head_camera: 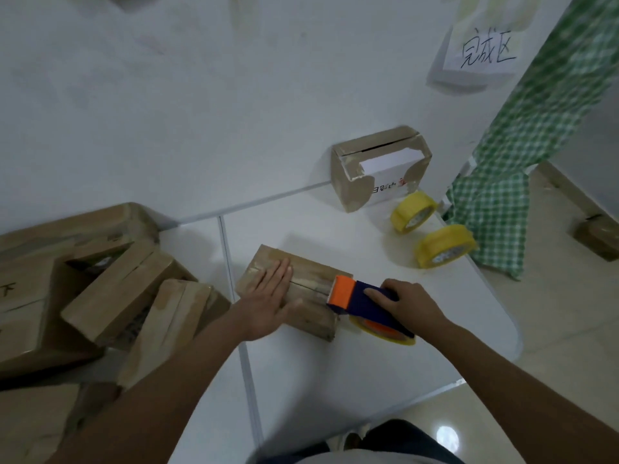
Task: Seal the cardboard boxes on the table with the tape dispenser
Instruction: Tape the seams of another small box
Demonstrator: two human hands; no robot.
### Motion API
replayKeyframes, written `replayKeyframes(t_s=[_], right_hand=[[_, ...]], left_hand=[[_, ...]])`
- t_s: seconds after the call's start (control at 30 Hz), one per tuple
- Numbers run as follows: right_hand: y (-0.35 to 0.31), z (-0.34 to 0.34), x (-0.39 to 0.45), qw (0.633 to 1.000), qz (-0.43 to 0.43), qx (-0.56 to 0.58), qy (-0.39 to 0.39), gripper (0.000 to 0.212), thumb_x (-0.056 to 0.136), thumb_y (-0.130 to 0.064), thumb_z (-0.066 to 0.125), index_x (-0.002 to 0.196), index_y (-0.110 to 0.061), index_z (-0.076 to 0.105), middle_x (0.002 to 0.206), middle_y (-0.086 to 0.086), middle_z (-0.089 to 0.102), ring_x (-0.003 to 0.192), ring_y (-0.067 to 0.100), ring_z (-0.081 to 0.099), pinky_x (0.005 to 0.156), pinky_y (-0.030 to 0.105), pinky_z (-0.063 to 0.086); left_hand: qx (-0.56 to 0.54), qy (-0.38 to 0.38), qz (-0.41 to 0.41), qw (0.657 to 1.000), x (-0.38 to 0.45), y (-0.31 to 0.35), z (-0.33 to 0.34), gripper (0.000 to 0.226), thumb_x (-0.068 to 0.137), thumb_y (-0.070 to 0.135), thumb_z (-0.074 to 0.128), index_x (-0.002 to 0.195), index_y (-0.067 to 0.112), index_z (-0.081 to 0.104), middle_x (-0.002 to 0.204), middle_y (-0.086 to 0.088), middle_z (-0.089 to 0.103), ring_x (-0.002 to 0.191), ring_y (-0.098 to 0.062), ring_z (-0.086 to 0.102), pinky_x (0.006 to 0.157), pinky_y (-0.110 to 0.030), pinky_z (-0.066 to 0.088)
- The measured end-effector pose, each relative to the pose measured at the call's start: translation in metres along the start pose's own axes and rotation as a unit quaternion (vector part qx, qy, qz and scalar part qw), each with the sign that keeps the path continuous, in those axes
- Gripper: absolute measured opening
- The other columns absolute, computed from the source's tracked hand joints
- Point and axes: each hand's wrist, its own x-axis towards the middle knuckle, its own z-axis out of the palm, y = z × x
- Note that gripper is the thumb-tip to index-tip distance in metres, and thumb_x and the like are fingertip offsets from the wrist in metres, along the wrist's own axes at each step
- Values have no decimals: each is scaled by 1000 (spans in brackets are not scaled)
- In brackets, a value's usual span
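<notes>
A small flat cardboard box (313, 286) lies in the middle of the white table (385, 373). My left hand (271, 296) presses flat on its top with straight fingers. My right hand (410, 303) grips the handle of a blue and orange tape dispenser (355, 296). The dispenser's orange front edge rests on the right end of the box, over the seam between the flaps. Its yellow tape roll (382, 329) hangs just off the box's right side.
A pile of cardboard boxes (110, 289) fills the left of the table. A taped box (378, 169) stands against the wall at the back right, with two yellow tape rolls (413, 212) (445, 246) beside it. A green checked cloth (502, 182) hangs past the right edge.
</notes>
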Motion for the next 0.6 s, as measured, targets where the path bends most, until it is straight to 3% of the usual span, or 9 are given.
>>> replayKeyframes(t_s=[0.07, 0.2, 0.33, 0.47, 0.6], right_hand=[[-7, 7, 0, 1000, -6, 9, 3, 40, 91, -60, 50, 78, -23, 58, 68, -5, 62, 63, 9, 59, 54, 23, 39], [-25, 32, 1, 999, -5, 33, -17, 43, 92, -62, 46, 85, -21, 58, 73, -5, 63, 65, 9, 60, 57, 23, 44], [-28, 42, 1, 996, -1, 78, -48, 47, 93, -61, 44, 84, -17, 60, 78, -2, 68, 70, 12, 65, 63, 25, 50], [-28, 34, 3, 996, 0, 59, -66, 53, 92, -63, 43, 71, -17, 57, 67, -1, 65, 62, 12, 61, 54, 20, 42], [-13, 24, -2, 998, 6, 31, -46, 56, 91, -64, 46, 75, -13, 61, 67, 3, 64, 61, 15, 61, 56, 26, 43]], left_hand=[[-32, 27, -40, 998, 4, 6, -4, 67, 100, 53, 5, 157, 20, -9, 162, 6, -19, 145, -6, -26, 116, -25, -22], [-68, 75, -143, 984, 6, 33, 3, 53, 107, 38, 12, 156, 30, -9, 163, 13, -15, 150, -13, -19, 122, -41, -10], [-23, 66, -166, 984, 7, 28, 3, 55, 107, 39, 11, 152, 30, -20, 161, 11, -22, 149, -16, -23, 122, -45, -6], [-27, 55, -162, 985, 10, 25, 8, 55, 105, 43, 6, 152, 34, -21, 161, 13, -25, 147, -15, -27, 122, -47, -8], [-38, 70, -164, 983, 13, 19, 14, 56, 102, 49, 2, 153, 39, -18, 160, 20, -24, 148, -11, -24, 121, -46, -10]])
